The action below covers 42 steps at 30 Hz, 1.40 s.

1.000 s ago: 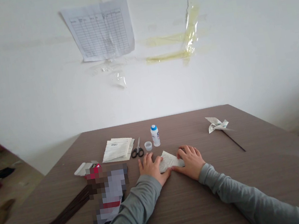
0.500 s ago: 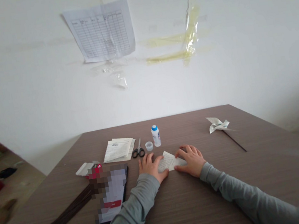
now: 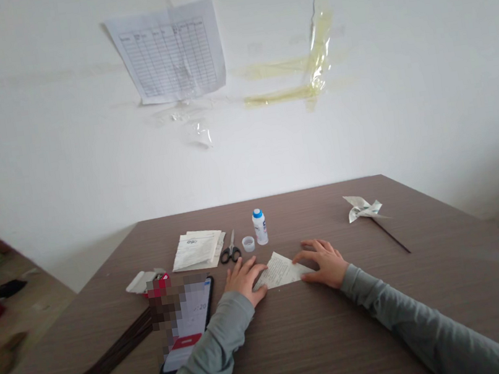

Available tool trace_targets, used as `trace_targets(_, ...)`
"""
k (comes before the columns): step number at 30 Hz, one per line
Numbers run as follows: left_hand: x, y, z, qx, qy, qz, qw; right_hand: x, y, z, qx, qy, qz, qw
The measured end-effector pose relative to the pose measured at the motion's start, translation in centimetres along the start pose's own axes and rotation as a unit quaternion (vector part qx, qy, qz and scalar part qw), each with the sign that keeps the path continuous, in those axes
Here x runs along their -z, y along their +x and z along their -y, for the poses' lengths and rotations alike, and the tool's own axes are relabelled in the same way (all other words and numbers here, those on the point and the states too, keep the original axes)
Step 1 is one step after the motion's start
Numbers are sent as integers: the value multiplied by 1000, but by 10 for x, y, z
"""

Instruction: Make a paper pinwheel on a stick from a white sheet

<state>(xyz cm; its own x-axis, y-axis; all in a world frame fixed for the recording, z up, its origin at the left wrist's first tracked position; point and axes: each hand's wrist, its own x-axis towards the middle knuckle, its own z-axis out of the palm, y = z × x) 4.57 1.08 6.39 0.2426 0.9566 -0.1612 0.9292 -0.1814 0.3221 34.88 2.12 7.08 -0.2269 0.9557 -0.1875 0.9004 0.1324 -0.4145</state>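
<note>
A printed sheet of paper folded into a triangle (image 3: 281,271) lies flat on the brown table, its point toward the wall. My left hand (image 3: 243,280) has its thumb and fingers on the left corner of this folded paper. At the opposite corner, my right hand (image 3: 325,263) grips the paper between thumb and index finger, its other fingers curled above. Just beyond the paper stand a white glue bottle (image 3: 260,229) with a blue top and a small clear cap (image 3: 248,244). Black-handled scissors (image 3: 230,250) lie beyond my left hand.
Printed paper sheets (image 3: 197,249) are stacked at the back left. Nearer are an opened small red-and-white box (image 3: 144,282), a phone (image 3: 189,333) and a bundle of thin dark sticks (image 3: 102,365). A paper pinwheel (image 3: 363,209) on a stick lies at the right. The wall (image 3: 295,149) borders the table's back.
My hands have moved apart, the left one leftward and the right one slightly rightward, so more of the triangle shows between them.
</note>
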Motion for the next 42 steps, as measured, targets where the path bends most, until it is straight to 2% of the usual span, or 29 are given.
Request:
trace_targets(9, 11, -13, 7, 3, 43, -3, 999, -19, 17, -28, 32, 1, -61, 998)
trace_targets(15, 18, -23, 16, -14, 37, -20, 999, -19, 20, -37, 53, 2, -49, 997)
trace_targets(23, 22, -26, 18, -17, 34, -10, 999, -12, 18, -38, 52, -8, -33, 998)
trace_targets(29, 28, -26, 18, -1, 47, 19, 999, -14, 17, -42, 62, 4, -50, 997)
trace_targets(37, 25, -29, 23, -16, 22, -10, 1000, -12, 13, -44, 73, 7, -49, 996)
trace_targets(42, 25, -30, 20, -18, 48, -18, 999, -12, 11, -42, 65, 16, -58, 996)
